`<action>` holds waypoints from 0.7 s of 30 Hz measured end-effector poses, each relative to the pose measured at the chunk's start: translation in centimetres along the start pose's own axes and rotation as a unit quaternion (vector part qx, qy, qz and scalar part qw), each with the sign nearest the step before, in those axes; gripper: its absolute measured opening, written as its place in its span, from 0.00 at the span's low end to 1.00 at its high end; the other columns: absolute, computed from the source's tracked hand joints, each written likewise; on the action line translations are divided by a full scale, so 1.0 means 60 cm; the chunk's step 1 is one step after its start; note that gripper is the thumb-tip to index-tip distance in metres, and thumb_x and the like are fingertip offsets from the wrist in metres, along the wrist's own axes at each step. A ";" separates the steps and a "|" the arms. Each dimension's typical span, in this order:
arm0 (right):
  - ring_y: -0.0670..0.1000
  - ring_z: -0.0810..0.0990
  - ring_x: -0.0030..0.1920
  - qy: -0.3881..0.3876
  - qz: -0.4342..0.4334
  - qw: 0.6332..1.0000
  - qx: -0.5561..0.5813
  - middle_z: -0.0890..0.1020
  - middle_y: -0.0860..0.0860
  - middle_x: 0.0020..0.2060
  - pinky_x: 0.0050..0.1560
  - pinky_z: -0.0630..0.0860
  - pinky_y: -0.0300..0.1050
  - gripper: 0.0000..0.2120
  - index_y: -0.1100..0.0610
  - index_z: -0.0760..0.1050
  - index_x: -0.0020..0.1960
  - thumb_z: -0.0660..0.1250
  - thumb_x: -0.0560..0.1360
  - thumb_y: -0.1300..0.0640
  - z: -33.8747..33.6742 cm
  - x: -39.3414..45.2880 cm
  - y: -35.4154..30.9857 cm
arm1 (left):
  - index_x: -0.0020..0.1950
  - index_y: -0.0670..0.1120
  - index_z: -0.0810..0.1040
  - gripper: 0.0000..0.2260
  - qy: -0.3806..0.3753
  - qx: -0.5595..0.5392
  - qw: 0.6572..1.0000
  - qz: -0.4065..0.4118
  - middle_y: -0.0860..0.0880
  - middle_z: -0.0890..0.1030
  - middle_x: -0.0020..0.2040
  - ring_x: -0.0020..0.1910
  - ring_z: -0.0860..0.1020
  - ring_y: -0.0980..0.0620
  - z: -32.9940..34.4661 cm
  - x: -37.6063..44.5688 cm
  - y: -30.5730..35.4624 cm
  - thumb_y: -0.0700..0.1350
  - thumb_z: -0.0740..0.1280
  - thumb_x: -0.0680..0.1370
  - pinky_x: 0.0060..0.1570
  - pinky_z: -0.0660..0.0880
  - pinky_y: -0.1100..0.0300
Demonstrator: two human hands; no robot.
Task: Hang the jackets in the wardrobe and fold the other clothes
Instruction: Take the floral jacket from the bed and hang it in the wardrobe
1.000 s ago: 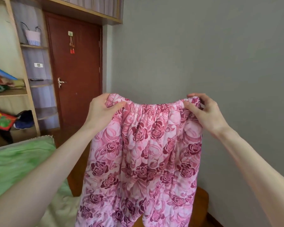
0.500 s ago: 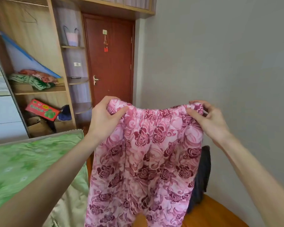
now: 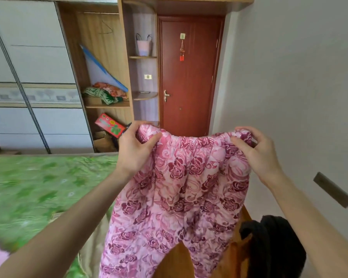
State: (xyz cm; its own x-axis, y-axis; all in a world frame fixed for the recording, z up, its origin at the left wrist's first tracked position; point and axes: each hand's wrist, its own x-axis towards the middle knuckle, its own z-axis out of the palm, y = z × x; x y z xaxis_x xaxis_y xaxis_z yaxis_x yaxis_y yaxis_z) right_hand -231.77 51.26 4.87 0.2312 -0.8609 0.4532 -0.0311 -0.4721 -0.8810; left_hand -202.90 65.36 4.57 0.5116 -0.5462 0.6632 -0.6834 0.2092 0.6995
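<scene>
Holding up a pair of quilted pink trousers printed with dark red roses (image 3: 181,197), the person has them spread wide at chest height, between the green patterned bedspread (image 3: 32,189) and the grey wall. The left hand (image 3: 135,151) pinches one end of the gathered waistband, thumb laid over the front; the right hand (image 3: 257,155) grips the other end, fingers curled round the hem. The two legs hang loose below, split at the crotch. These are no jacket, so I'd call this the folding step, at its very start: cloth stretched flat, nothing doubled yet. Next I'd expect the two hands to come together so leg lies on leg, or the trousers to be lowered onto the bed. A black garment (image 3: 273,247) waits low on the right, and the open wooden wardrobe (image 3: 100,57) stands behind.
</scene>
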 end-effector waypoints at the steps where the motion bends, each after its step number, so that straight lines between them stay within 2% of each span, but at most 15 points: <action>1: 0.48 0.87 0.52 0.005 -0.002 1.000 0.008 0.86 0.48 0.52 0.51 0.83 0.45 0.13 0.50 0.83 0.59 0.77 0.76 0.57 -0.010 0.013 0.009 | 0.55 0.51 0.80 0.13 0.005 0.002 1.000 0.000 0.61 0.82 0.48 0.49 0.80 0.69 0.017 0.004 0.004 0.47 0.79 0.75 0.53 0.73 0.73; 7: 0.49 0.86 0.53 0.050 -0.017 0.998 0.040 0.87 0.49 0.52 0.56 0.83 0.49 0.13 0.51 0.84 0.57 0.78 0.74 0.56 -0.059 0.089 0.047 | 0.57 0.47 0.81 0.12 0.004 -0.028 1.000 0.005 0.52 0.84 0.50 0.49 0.81 0.63 0.106 0.037 0.027 0.46 0.79 0.76 0.53 0.74 0.71; 12: 0.49 0.86 0.53 0.049 -0.029 0.997 0.053 0.87 0.48 0.51 0.59 0.83 0.53 0.11 0.48 0.84 0.54 0.79 0.73 0.56 -0.057 0.143 0.062 | 0.57 0.48 0.80 0.12 0.013 -0.042 0.999 0.007 0.52 0.83 0.51 0.49 0.80 0.66 0.141 0.062 0.008 0.44 0.79 0.76 0.53 0.72 0.73; 16: 0.50 0.87 0.53 0.069 -0.038 0.996 0.052 0.87 0.48 0.50 0.58 0.83 0.53 0.12 0.49 0.84 0.55 0.79 0.73 0.55 -0.031 0.171 0.094 | 0.57 0.49 0.81 0.14 0.015 -0.041 0.999 -0.014 0.57 0.84 0.50 0.51 0.81 0.65 0.158 0.089 -0.040 0.47 0.80 0.75 0.55 0.75 0.69; 21: 0.49 0.87 0.52 0.079 -0.033 0.996 0.031 0.88 0.47 0.48 0.58 0.83 0.54 0.10 0.50 0.85 0.53 0.79 0.73 0.55 0.009 0.243 0.150 | 0.57 0.49 0.83 0.14 -0.001 -0.048 0.999 -0.022 0.58 0.85 0.50 0.50 0.83 0.63 0.202 0.144 -0.116 0.47 0.81 0.74 0.54 0.77 0.69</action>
State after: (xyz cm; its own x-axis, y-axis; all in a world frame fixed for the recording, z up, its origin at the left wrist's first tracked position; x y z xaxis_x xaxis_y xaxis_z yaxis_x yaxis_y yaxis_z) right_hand -228.17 34.54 3.47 0.0751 -0.8500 0.5215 0.0404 -0.5199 -0.8533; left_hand -200.02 49.32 2.19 0.5398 -0.5576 0.6307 -0.6073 0.2609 0.7504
